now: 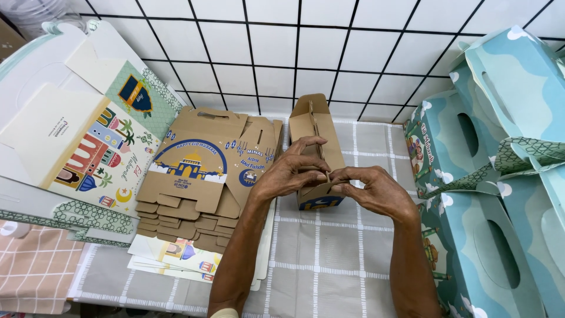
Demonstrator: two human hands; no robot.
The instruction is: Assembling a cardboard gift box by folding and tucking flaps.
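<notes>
Left hand (288,171) and right hand (376,188): fingers pinch brown carton (315,126) flaps closed on worktop (329,259). Risk: uneven pressure may crease flap.

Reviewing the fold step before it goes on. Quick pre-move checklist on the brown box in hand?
1. Both hands on the brown box: ok; left hand and right hand meet at its near end.
2. Box stands on the checked cloth: ok.
3. Near-end flap tucked fully: cannot tell, fingers cover it.
4. Far end closed: not ok, flaps stand open.
5. Flat brown blanks close by the left hand: ok.
6. Finished teal boxes apart from the box: ok.
</notes>
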